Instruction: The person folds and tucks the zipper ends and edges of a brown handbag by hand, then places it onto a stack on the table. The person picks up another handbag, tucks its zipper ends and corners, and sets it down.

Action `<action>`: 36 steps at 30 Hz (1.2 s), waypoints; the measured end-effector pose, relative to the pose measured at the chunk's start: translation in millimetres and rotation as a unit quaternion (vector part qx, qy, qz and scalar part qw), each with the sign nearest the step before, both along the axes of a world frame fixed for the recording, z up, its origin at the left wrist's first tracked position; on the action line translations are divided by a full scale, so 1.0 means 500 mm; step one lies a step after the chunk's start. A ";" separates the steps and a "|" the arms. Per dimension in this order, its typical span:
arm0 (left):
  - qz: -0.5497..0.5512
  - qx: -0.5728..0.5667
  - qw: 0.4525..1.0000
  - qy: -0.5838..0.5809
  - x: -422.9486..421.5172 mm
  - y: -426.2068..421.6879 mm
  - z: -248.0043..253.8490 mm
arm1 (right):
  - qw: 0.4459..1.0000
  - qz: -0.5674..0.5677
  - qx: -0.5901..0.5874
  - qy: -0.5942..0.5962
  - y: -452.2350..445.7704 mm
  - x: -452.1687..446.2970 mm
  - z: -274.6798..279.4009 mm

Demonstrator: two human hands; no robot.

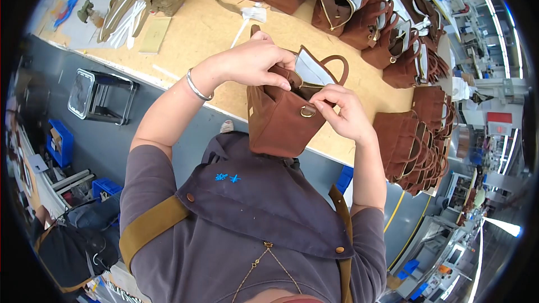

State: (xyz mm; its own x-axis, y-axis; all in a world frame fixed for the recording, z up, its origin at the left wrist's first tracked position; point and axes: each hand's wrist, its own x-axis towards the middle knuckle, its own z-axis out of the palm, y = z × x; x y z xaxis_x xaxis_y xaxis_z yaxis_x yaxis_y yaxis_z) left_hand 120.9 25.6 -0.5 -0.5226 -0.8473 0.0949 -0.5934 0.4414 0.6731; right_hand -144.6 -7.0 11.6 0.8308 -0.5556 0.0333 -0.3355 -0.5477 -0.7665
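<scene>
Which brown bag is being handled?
The bag right before the apron: left fingers and right fingers are at its opening. The other bags are untouched.

No text can be read with certainty: the blue characters on the apron, just off the near edge of the worktop, are too small and blurred.

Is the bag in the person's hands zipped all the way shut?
No, the brown bag gapes open at the top, showing its pale lining, while the left hand and right hand pinch its edges.
</scene>
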 end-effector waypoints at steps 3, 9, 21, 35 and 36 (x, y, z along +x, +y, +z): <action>0.007 0.025 1.000 0.011 -0.025 0.005 0.023 | 0.993 -0.026 -0.111 0.010 0.034 0.018 0.029; -0.020 -0.076 0.997 0.027 -0.046 0.014 0.038 | 0.979 -0.065 -0.188 -0.050 0.067 0.043 -0.013; 0.134 -0.131 0.975 -0.121 0.028 0.149 0.075 | 0.888 -0.060 -0.453 0.057 -0.020 -0.101 -0.012; 0.072 -0.159 0.975 -0.134 -0.182 0.188 -0.218 | 0.963 -0.242 -0.094 0.076 -0.026 -0.010 -0.101; 0.085 -0.145 0.977 -0.133 -0.185 0.190 -0.217 | 0.969 -0.192 -0.088 0.130 -0.004 0.021 -0.110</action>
State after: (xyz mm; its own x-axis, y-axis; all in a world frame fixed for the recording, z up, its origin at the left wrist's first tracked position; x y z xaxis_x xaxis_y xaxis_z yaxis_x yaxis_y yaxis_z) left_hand 28.2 120.5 -108.8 -0.4150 -0.8818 0.2240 -0.8115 0.4701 0.3472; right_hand -134.0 -8.9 -43.5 0.5564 -0.8305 -0.0267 -0.7102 -0.4587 -0.5341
